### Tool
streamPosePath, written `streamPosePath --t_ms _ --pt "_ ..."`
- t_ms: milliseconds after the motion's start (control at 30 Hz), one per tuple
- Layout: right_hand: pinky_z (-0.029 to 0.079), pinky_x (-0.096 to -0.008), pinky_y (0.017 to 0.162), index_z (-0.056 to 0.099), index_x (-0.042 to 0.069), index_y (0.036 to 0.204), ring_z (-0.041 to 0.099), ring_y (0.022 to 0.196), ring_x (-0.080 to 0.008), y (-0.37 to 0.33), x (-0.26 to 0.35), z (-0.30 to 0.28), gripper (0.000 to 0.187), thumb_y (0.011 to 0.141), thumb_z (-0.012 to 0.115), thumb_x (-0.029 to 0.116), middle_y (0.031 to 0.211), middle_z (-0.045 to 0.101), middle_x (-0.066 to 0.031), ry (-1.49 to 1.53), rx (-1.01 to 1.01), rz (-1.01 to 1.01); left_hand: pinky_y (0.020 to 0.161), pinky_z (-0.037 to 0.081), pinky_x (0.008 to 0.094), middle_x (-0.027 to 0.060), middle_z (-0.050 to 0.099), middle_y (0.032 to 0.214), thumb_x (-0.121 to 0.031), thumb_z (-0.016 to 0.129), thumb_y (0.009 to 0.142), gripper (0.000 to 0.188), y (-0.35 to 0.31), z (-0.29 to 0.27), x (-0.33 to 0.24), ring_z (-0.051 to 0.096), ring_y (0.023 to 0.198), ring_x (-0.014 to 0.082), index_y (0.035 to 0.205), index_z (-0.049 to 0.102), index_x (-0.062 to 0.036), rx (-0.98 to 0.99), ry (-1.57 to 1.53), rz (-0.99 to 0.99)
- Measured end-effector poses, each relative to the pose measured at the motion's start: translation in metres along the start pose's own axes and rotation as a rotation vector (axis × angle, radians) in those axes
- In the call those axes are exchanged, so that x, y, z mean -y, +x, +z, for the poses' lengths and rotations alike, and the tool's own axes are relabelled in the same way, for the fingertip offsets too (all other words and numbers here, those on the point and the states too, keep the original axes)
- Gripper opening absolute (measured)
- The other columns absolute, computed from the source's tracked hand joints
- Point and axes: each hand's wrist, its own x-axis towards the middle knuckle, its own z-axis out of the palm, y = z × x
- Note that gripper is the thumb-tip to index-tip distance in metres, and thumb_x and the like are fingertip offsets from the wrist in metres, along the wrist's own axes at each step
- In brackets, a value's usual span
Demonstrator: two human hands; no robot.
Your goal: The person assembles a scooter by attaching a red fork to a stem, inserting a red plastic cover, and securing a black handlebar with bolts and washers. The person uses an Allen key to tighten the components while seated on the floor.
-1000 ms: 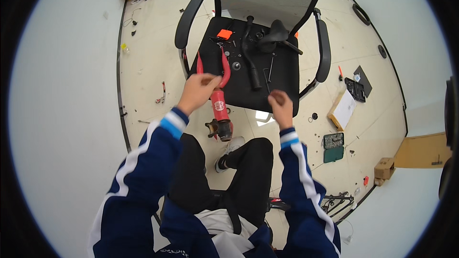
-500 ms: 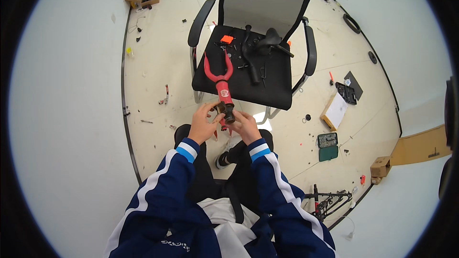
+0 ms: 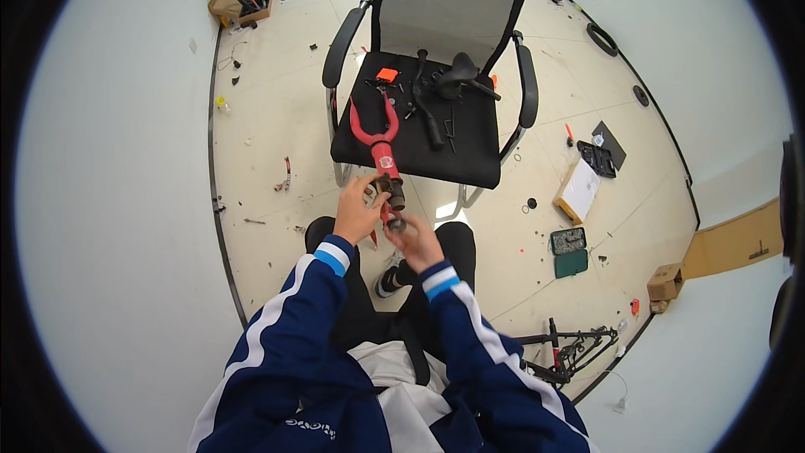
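A red bicycle fork [image 3: 382,156] rests on the black chair seat [image 3: 465,159], its prongs pointing away from me and its narrow end over the front edge. At that near end sits a dark tubular clamp part [image 3: 397,192]. My left hand [image 3: 358,211] is closed on this clamp part from the left, thumb and fingers around it. Just below and to the right, my right hand [image 3: 417,245] pinches a small dark round part [image 3: 397,224], apart from the fork's end. Some red pieces show below the hands, partly hidden.
On the seat lie a bicycle saddle [image 3: 457,74], a curved black tube [image 3: 426,105], an orange piece [image 3: 386,75] and small hardware. Right on the floor are a white-topped box [image 3: 579,191], a green case [image 3: 571,263] and a black bicycle frame [image 3: 579,351].
My right hand has drawn back down from the fork's end with the small dark round part in its fingers. My left hand stays on the clamp part. The view has shifted slightly.
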Motion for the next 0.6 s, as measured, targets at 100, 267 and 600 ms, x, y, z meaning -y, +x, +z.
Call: streamPosePath --t_ms 100,267,600 --pt "0.055 -0.0375 0.088 0.059 -0.001 0.111 0.066 0.094 -0.0262 -0.037 -0.027 -0.026 0.026 0.092 0.063 0.017 0.101 0.067 -0.0126 -0.039 -0.092 0.082 0.069 0.049 0.0363 0.0137 0.061 0.096 -0.016 0.076 0.079 0.041 0.001 -0.002 0.004 0.059 0.081 0.0274 0.117 0.064 -0.0038 0.001 -0.011 -0.014" --pt "0.056 -0.0390 0.085 0.057 -0.006 0.114 0.067 0.092 -0.0274 -0.025 0.028 -0.043 0.028 0.091 0.063 0.009 0.106 0.066 -0.0159 -0.153 -0.152 -0.228 0.069 0.051 0.0324 0.0100 0.063 0.107 -0.019 0.076 0.081 0.046 -0.016 -0.010 0.003 0.062 0.088 0.0233 0.122 0.062 -0.0060 -0.039 -0.119 -0.147" --pt "0.057 -0.0291 0.074 0.058 -0.004 0.110 0.069 0.086 -0.0226 0.086 0.180 0.051 0.032 0.086 0.069 0.014 0.097 0.065 -0.0108 -0.228 -0.229 -0.497 0.067 0.052 0.0328 0.0112 0.061 0.108 -0.022 0.078 0.080 0.047 -0.014 -0.004 0.009 0.063 0.090 0.0234 0.121 0.062 -0.0042 -0.012 -0.009 -0.149"
